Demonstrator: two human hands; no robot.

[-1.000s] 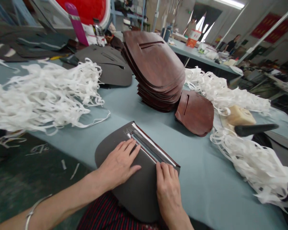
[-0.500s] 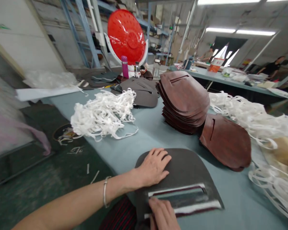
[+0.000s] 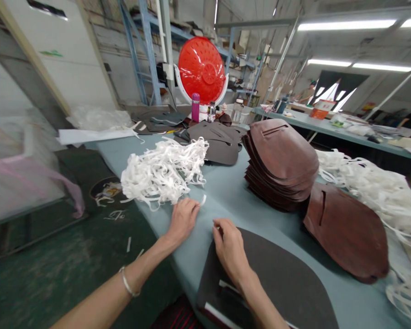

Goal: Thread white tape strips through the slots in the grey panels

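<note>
Your left hand [image 3: 183, 220] and right hand [image 3: 230, 246] have moved up off the middle of the dark rounded panel [image 3: 281, 288]. That panel lies at lower right, directly under your right hand, its long curved edge running across your view and its white-edged slit nearest you. Your right fingertips bunch narrowly at its upper edge; whether they pinch anything, you can't tell. Your left hand, open and empty, rests on the blue-grey table [image 3: 198, 256] beside a small white strip [image 3: 203, 200]. Beyond lie the white strip pile [image 3: 162, 171] and the stacked brown panels [image 3: 281, 160].
</note>
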